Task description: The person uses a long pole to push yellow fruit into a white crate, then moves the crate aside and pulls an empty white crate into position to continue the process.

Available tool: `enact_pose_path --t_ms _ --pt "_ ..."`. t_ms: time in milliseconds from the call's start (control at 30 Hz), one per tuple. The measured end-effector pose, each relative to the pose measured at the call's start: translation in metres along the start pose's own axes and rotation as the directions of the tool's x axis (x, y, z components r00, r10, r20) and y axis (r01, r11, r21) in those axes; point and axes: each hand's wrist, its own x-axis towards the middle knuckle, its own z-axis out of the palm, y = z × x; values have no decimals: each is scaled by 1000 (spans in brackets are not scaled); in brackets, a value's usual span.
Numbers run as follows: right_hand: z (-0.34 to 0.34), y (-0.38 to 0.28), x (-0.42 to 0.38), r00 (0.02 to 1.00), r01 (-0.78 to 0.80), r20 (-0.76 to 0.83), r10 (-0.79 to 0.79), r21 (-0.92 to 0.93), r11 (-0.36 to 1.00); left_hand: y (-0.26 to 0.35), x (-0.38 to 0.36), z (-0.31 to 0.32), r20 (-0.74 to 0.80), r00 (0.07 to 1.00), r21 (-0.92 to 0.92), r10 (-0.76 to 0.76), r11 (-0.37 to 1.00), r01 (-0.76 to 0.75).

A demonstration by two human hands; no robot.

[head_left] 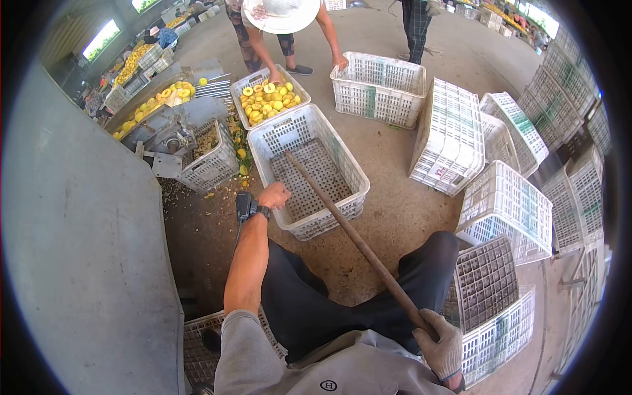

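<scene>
My left hand (274,195) is bare and closed at the near left rim of an empty white crate (359,182); what it grips, if anything, is hidden. A dark device is strapped to that wrist. My right hand (440,342), in a pale glove, is wrapped round the lower end of a long wooden stick (359,240). The stick slants up to the left, its far tip over the inside of the crate. Just beyond stands a smaller crate of yellow fruit (263,103), with a co-worker's hand in the fruit.
The co-worker's other hand holds an empty crate (378,95) at the back. Several white crates (447,135) stand or lie at the right. A machine (172,138) with fruit and a crate of scraps (214,164) are at the left, beside a large grey panel (85,217).
</scene>
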Motion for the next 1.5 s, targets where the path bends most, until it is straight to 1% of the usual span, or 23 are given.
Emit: enact_pose_path --t_ms 300,400,967,1100,1400,1500 --pt "1 2 0 1000 10 -3 -10 4 1000 6 -6 -3 10 1000 20 -17 1000 17" --pt "0 1 0 1000 8 -2 -8 -3 1000 5 -5 -1 -7 1000 13 -17 1000 17" --pt "0 2 1 1000 20 -6 -20 -3 1000 1 0 0 7 1000 -1 -12 1000 12" --pt "0 1 0 1000 7 -4 -7 5 1000 1 0 -1 11 1000 -17 -7 1000 7" --pt "0 0 0 1000 -1 1 1 2 1000 3 -2 -1 17 1000 7 -18 1000 18" --pt "0 0 0 1000 0 0 0 2 1000 0 -1 -1 7 1000 -27 -4 1000 5"
